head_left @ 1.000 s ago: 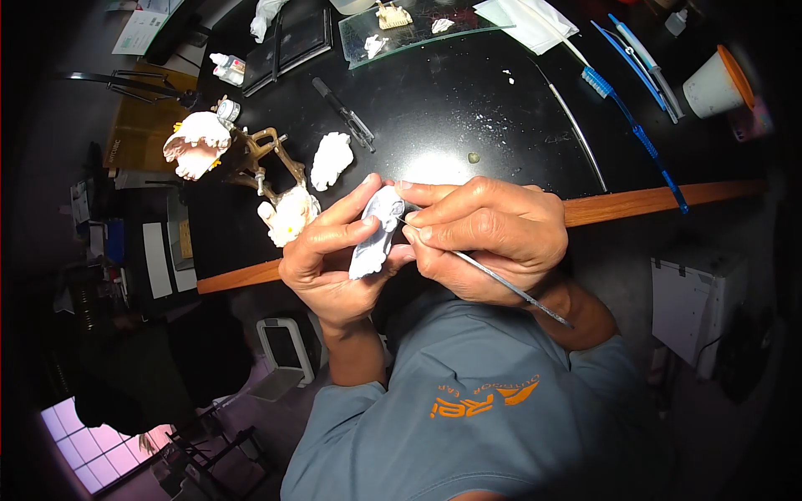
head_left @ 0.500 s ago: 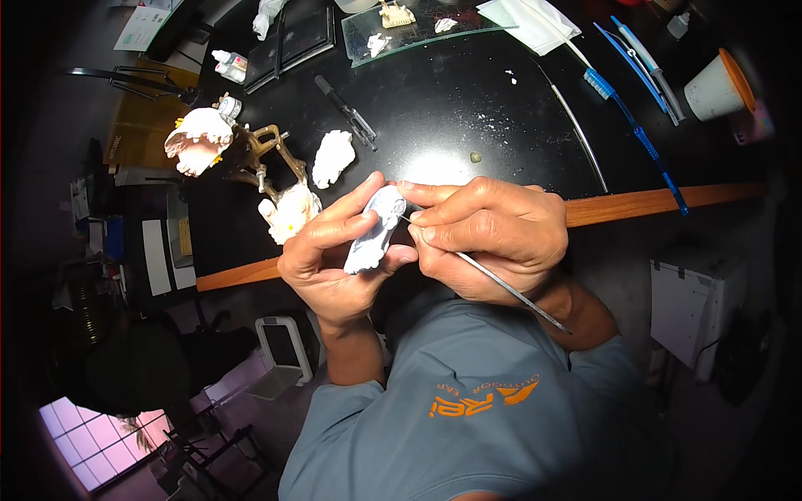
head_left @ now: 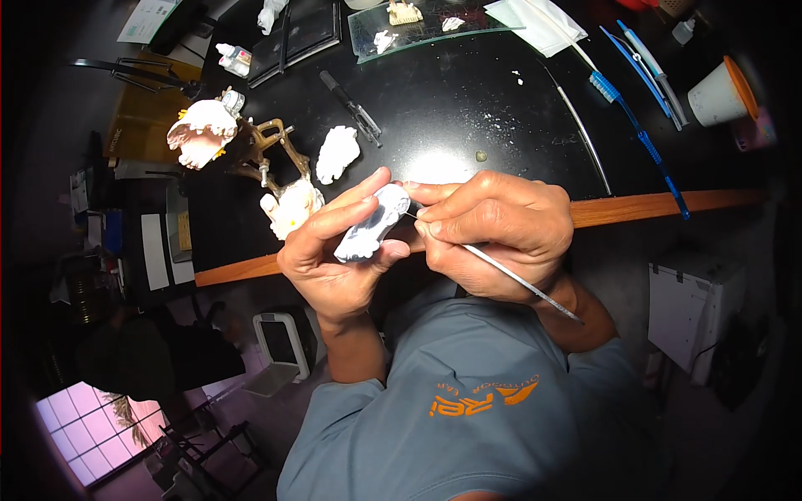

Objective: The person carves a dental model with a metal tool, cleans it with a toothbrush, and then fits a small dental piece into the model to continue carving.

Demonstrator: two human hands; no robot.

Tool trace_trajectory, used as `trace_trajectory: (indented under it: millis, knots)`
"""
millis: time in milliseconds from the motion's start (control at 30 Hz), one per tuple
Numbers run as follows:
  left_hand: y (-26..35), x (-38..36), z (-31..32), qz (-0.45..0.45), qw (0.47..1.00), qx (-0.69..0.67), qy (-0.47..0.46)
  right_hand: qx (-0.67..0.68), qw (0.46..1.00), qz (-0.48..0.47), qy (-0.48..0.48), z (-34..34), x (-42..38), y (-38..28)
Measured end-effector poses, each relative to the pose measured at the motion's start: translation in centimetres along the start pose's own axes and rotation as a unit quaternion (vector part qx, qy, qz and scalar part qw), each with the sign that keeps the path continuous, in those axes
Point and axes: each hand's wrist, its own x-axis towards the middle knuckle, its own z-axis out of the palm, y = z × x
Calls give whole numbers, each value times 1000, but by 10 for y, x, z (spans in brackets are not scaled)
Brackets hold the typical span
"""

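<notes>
My left hand grips a small white dental cast piece between thumb and fingers, above the front table edge. In my right hand is a thin metal dental carving tool, pinched like a pen. Its fine tip meets or nearly touches the right side of the cast piece; contact is hard to tell. Behind my left hand stands a brass-coloured articulator with a pink-and-white dental model and another pale model. A second white lumpy piece lies beside it.
Across the black table lie a pen, a thin metal rod, a blue brush and a glass plate bearing white bits. A white cup with an orange rim stands right. Small bottles stand at the back left.
The cast piece has turned slightly in my left hand, its lower end swinging up and left. My right hand still holds the carving tool close against it. The view has shifted a little.
</notes>
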Motion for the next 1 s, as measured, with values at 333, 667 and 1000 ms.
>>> trace_trajectory:
  millis: [333, 667, 1000]
  knots:
    - [2, 2, 0, -10, 1000, -1, -1, 31, 1000, 6, 2, -1, 2, 5]
    - [6, 2, 9, -23, 999, -14, 28, 20, 1000, -1, 11, 0, 2, 3]
    - [1, 3, 9, 10, 999, 44, 17, -5, 1000, 2, 11, 4, 4, 2]
